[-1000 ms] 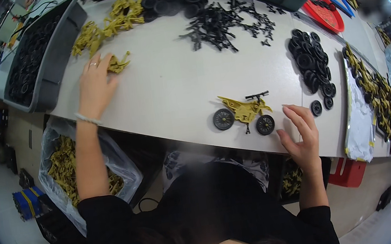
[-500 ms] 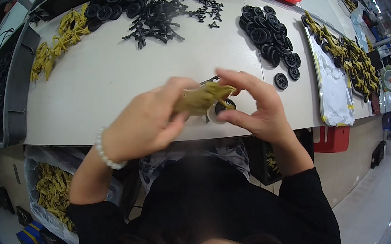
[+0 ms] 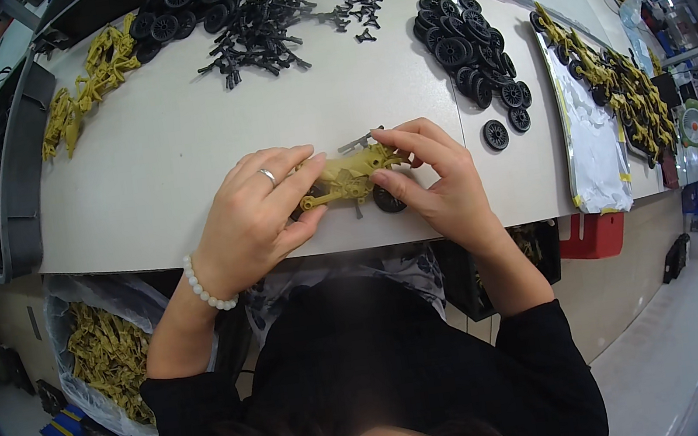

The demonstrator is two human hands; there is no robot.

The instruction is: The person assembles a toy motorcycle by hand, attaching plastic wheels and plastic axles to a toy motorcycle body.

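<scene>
Close to the table's front edge, a yellow plastic toy motorcycle body (image 3: 350, 175) lies between my two hands. My left hand (image 3: 250, 200) grips its left end, with the fingers over the top and the thumb beneath. My right hand (image 3: 440, 175) pinches the right end between thumb and fingers. A black spoked wheel (image 3: 388, 200) shows just under my right thumb; whether it is joined to the body I cannot tell. Behind the body, a thin black fork-like part (image 3: 357, 141) reaches toward my right fingertips.
Loose black wheels (image 3: 467, 44) lie to the right, and black fork-like parts (image 3: 255, 36) are heaped at the back. Yellow bodies (image 3: 93, 80) sit back left beside a grey bin (image 3: 33, 162). Assembled pieces (image 3: 624, 98) rest on a board at right. Below left, a lined container (image 3: 145, 307) holds yellow parts.
The yellow body has turned and come down a little to the left. My left hand has swung its fingers over it, and my right hand has shifted slightly left.
</scene>
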